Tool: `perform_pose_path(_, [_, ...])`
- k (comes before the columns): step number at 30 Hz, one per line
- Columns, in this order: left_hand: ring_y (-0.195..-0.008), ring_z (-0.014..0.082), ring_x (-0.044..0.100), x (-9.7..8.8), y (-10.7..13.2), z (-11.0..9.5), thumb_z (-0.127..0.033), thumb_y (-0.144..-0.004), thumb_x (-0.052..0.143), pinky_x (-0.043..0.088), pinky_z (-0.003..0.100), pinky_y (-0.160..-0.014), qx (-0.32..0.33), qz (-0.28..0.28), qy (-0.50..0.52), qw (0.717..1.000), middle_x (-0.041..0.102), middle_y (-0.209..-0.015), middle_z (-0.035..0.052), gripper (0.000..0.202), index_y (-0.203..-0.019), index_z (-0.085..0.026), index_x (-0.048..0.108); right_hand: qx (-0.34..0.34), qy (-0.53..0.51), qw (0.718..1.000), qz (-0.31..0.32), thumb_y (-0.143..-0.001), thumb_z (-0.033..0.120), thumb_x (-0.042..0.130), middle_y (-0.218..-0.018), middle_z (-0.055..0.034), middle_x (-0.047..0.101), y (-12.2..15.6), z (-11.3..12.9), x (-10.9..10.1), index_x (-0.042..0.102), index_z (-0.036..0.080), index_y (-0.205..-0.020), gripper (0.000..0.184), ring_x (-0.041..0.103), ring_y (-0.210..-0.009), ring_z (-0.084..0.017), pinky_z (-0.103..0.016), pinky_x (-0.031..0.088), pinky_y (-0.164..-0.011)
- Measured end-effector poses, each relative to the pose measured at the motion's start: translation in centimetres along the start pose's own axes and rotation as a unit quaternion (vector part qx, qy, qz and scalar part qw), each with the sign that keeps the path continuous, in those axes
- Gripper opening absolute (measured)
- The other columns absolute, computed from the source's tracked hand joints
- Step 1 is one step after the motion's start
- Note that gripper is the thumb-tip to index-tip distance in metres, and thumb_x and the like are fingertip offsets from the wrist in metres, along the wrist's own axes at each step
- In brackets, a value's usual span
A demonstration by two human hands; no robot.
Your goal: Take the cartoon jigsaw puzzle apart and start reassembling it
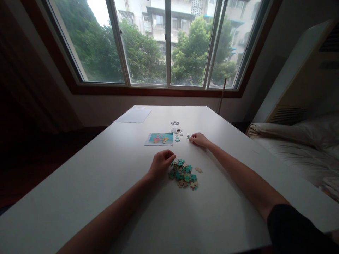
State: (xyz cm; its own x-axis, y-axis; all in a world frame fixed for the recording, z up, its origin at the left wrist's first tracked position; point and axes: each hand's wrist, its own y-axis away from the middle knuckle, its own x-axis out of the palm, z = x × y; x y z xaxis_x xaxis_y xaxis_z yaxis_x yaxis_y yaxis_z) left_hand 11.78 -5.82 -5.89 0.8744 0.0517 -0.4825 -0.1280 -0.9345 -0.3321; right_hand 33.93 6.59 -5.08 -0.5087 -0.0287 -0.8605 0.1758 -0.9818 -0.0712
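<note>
A heap of small jigsaw pieces (183,173), mostly teal and tan, lies on the white table (106,197). My left hand (160,163) rests at the heap's left edge with its fingers curled, thumb and forefinger pinched at a piece. My right hand (199,139) reaches farther out, fingers closed on a single dark puzzle piece (188,137) on the tabletop. A colourful picture card (159,138) lies flat just left of that hand, with a few loose teal pieces (177,138) between them.
A round lid or disc (176,130) and a smaller dark ring (174,123) sit beyond the card. A sheet of paper (134,115) lies at the table's far left. A bed with white bedding (299,144) stands to the right; a wide window (164,42) ahead.
</note>
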Motion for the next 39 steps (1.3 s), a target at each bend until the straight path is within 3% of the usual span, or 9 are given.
perform_pose_path(5, [-0.051, 0.0114, 0.045, -0.1, 0.0, 0.0, -0.036, -0.070, 0.054, 0.034, 0.022, -0.051, -0.003, 0.005, 0.001, 1.000, 0.052, -0.053, -0.0017, 0.023, -0.065, -0.014, 0.060, 0.021, 0.031, 0.999, 0.018, -0.073, 0.032, 0.058, -0.061, -0.0015, 0.065, -1.9, -0.3, -0.2, 0.069, 0.015, -0.076, 0.020, 0.056, -0.055, -0.011, -0.019, 0.039, -0.056])
perform_pose_path(11, [-0.051, 0.0116, 0.045, 0.0, 0.0, 0.0, -0.035, -0.069, 0.054, 0.034, 0.022, -0.051, -0.004, 0.009, 0.003, 1.000, 0.052, -0.053, -0.0015, 0.023, -0.066, -0.014, 0.061, 0.004, 0.073, 0.996, -0.047, -0.075, 0.034, 0.057, -0.087, -0.0058, 0.067, -2.1, -0.4, 0.4, 0.066, 0.018, -0.088, 0.022, 0.059, -0.077, -0.015, -0.021, 0.040, -0.068])
perform_pose_path(17, [-0.052, 0.0116, 0.046, -0.1, 0.0, 0.1, -0.035, -0.070, 0.054, 0.035, 0.022, -0.051, -0.002, 0.010, 0.002, 1.000, 0.053, -0.054, -0.0012, 0.023, -0.066, -0.014, 0.061, -0.011, 0.073, 0.994, -0.077, -0.077, 0.034, 0.055, -0.086, -0.0043, 0.066, -2.7, 0.1, 2.2, 0.066, 0.020, -0.093, 0.024, 0.058, -0.078, -0.015, -0.023, 0.040, -0.071])
perform_pose_path(24, [-0.051, 0.0115, 0.047, -0.1, 0.0, 0.1, -0.035, -0.070, 0.054, 0.035, 0.022, -0.051, -0.001, 0.008, 0.000, 1.000, 0.053, -0.053, -0.0016, 0.022, -0.065, -0.014, 0.062, -0.004, 0.054, 0.995, -0.086, -0.078, 0.031, 0.053, -0.087, -0.0025, 0.067, -4.3, 0.2, 2.8, 0.067, 0.023, -0.095, 0.023, 0.059, -0.078, -0.015, -0.023, 0.041, -0.070])
perform_pose_path(32, [-0.051, 0.0112, 0.046, 0.0, 0.0, 0.0, -0.034, -0.070, 0.054, 0.034, 0.022, -0.050, -0.001, 0.008, 0.001, 1.000, 0.053, -0.052, -0.0018, 0.022, -0.064, -0.014, 0.062, -0.009, 0.040, 0.994, -0.100, -0.078, 0.031, 0.054, -0.085, -0.0024, 0.065, -4.6, 0.0, 3.0, 0.067, 0.024, -0.095, 0.022, 0.058, -0.076, -0.015, -0.024, 0.042, -0.070])
perform_pose_path(39, [-0.051, 0.0114, 0.046, 0.0, 0.0, -0.2, -0.035, -0.070, 0.054, 0.034, 0.022, -0.050, -0.003, 0.009, 0.001, 1.000, 0.053, -0.053, -0.0014, 0.022, -0.065, -0.014, 0.061, -0.050, 0.038, 0.990, -0.129, -0.081, 0.033, 0.051, -0.097, -0.0045, 0.056, -4.2, 1.2, 3.6, 0.065, 0.025, -0.099, 0.024, 0.055, -0.082, -0.014, -0.025, 0.041, -0.078])
